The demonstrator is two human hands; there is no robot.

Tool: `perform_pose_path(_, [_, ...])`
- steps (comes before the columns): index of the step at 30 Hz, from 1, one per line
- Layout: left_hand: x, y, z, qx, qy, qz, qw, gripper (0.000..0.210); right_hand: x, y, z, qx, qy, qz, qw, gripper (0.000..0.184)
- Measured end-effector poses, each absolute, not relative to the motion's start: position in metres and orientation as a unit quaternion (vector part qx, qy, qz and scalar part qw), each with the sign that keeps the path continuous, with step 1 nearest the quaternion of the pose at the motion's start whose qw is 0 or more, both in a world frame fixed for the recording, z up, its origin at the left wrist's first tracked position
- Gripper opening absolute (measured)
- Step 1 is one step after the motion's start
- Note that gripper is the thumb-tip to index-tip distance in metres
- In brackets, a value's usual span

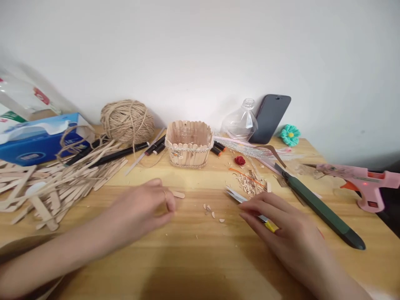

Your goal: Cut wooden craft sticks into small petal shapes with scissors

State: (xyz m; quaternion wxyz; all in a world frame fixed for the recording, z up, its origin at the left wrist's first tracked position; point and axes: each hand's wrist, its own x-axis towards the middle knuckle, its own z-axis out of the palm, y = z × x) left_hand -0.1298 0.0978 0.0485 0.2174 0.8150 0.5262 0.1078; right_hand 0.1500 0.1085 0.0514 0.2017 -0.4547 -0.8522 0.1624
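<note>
My left hand [146, 204] is slightly blurred above the table, its fingers curled in and a thin ring on one of them. Just past its knuckles, part of a wooden craft stick [179, 194] shows; whether the fingers touch it I cannot tell. My right hand [278, 229] closes around scissors [236, 196] with a bit of yellow on the handle, the blades pointing up and left. Between the hands lie several small wood clippings [213, 214]. Behind them stands a small basket [189, 156] faced with upright craft sticks and a silvery band.
Loose craft sticks [62, 200], a twine ball [128, 121] and a blue tissue box [37, 141] occupy the left. Rightward are a red rose [240, 160], wood shavings [250, 181], a green-handled cutter [325, 208], a pink glue gun [359, 179] and a leaning phone [270, 118].
</note>
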Motion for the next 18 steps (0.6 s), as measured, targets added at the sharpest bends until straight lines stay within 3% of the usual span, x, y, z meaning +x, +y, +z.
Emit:
perform_pose_path(6, [-0.160,0.120,0.055,0.713,0.646,0.128,0.239,0.014,0.153,0.111,0.052,-0.443,-0.859,0.135,0.218,0.020])
perform_pose_path(12, [-0.164,0.129,0.048,0.703,0.627,0.173,0.288,0.019,0.179,0.107,0.036,-0.420,-0.873,0.057,0.242,0.020])
perform_pose_path(18, [-0.171,0.130,0.046,0.705,0.616,0.200,0.288,0.025,0.229,0.095,0.009,-0.456,-0.859,0.057,0.224,0.023])
